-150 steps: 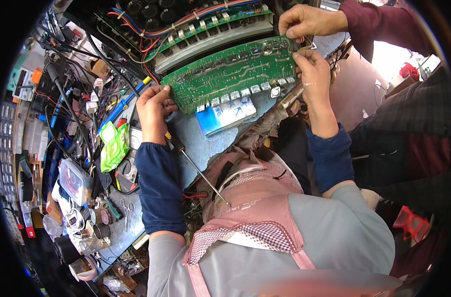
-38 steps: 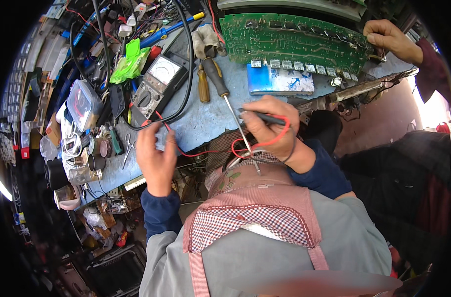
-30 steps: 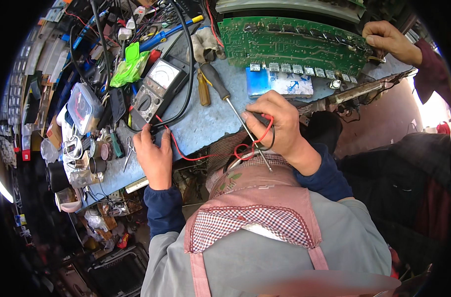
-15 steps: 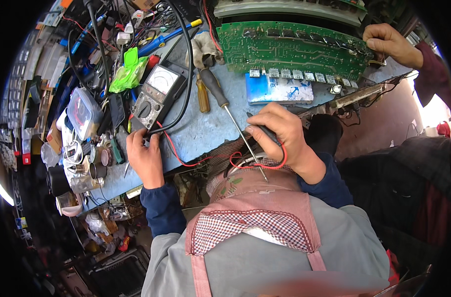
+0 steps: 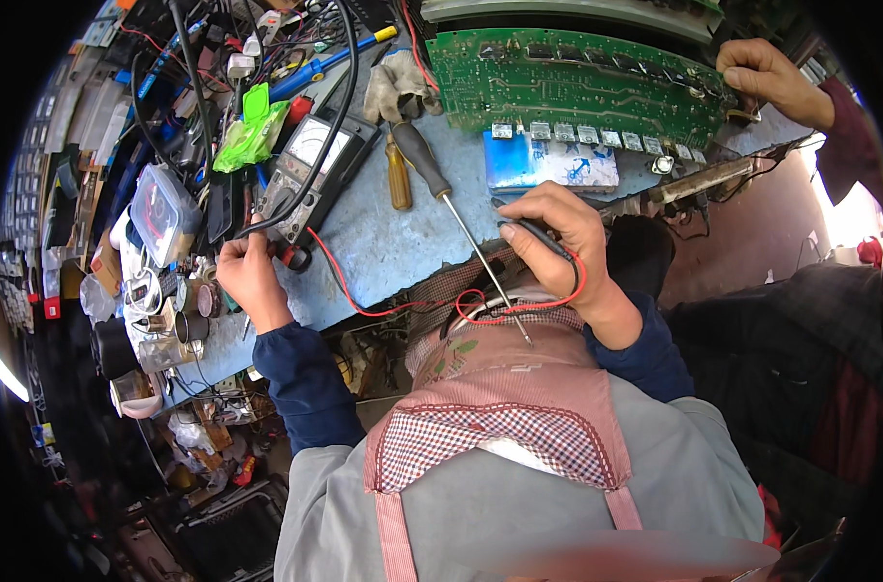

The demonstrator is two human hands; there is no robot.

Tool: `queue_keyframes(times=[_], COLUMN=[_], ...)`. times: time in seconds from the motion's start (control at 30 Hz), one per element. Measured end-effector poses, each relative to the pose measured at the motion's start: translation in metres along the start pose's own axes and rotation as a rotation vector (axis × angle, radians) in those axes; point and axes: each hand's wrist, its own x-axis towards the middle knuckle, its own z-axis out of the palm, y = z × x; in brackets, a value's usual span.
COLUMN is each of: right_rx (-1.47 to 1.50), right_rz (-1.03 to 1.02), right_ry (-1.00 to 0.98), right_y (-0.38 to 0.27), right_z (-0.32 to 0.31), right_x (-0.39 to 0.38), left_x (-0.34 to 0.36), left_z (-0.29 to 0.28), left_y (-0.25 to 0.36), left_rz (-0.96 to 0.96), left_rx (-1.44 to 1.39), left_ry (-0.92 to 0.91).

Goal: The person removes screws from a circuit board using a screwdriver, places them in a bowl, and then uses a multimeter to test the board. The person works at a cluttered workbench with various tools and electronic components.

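My left hand [image 5: 254, 281] is closed, its fingers pinching a thick black cable [image 5: 310, 179] that arches over an analog multimeter [image 5: 308, 175]. A red test lead [image 5: 335, 272] runs from the meter to the black test probe [image 5: 543, 239] in my right hand [image 5: 562, 238]. That hand's fingers wrap the probe, whose tip points left, just below a blue and white box [image 5: 548, 165]. Beside it, a long screwdriver [image 5: 422, 165] with a dark handle sticks out over the bench edge. Beyond the box a green circuit board [image 5: 567, 92] stands tilted, another person's hand [image 5: 766, 78] at its right end.
An amber-handled screwdriver [image 5: 399, 179] and a work glove [image 5: 398, 85] lie on the blue bench top [image 5: 369, 233]. Left of the meter crowd a bright green packet [image 5: 250, 136], a clear plastic box [image 5: 162, 213], tins and tangled cables. Dark cloth [image 5: 781, 349] hangs at the right.
My left hand has moved left, drawing the black cable across the multimeter, which sits slightly turned. My right hand with the probe has shifted slightly right and up.
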Motion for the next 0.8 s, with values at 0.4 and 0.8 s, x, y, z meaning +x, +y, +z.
queue_keyframes(times=[0.4, 0.8], right_rx=[0.009, 0.013], right_rz=[-0.019, -0.008], right_ry=[0.0, 0.004], right_y=[0.003, 0.003], right_z=[0.001, 0.001], right_x=[-0.002, -0.001], left_x=[0.005, -0.033], left_z=[-0.006, 0.002], left_y=[0.034, 0.06], left_rz=[0.108, 0.337], left_rx=[0.326, 0.611], left_ry=[-0.539, -0.474])
